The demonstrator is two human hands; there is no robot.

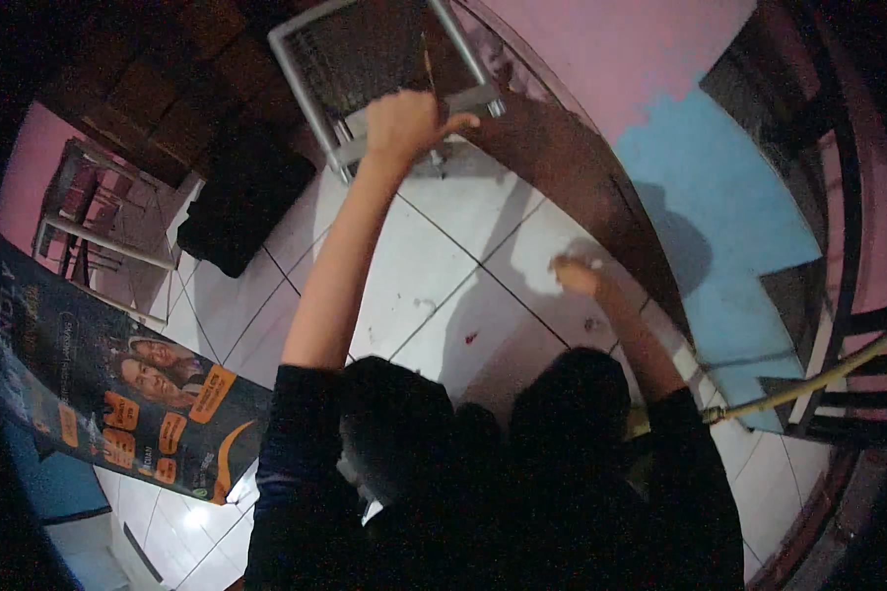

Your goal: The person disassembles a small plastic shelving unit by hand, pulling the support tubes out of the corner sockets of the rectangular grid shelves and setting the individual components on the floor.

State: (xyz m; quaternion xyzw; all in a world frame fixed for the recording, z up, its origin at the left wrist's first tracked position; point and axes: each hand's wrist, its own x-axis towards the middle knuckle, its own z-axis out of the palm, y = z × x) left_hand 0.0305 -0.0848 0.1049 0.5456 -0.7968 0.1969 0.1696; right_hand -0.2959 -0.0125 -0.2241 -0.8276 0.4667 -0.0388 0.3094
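Left fingers (401,106) curl at the metal frame edge (476,98), right fingers (564,268) above open tiled floor (414,258), both grips unclear.

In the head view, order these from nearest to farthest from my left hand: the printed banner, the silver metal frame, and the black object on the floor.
From your left hand:
1. Silver metal frame: right at the hand, top of the view.
2. Black object: on the floor, to the hand's left.
3. Printed banner: farther off, lower left.
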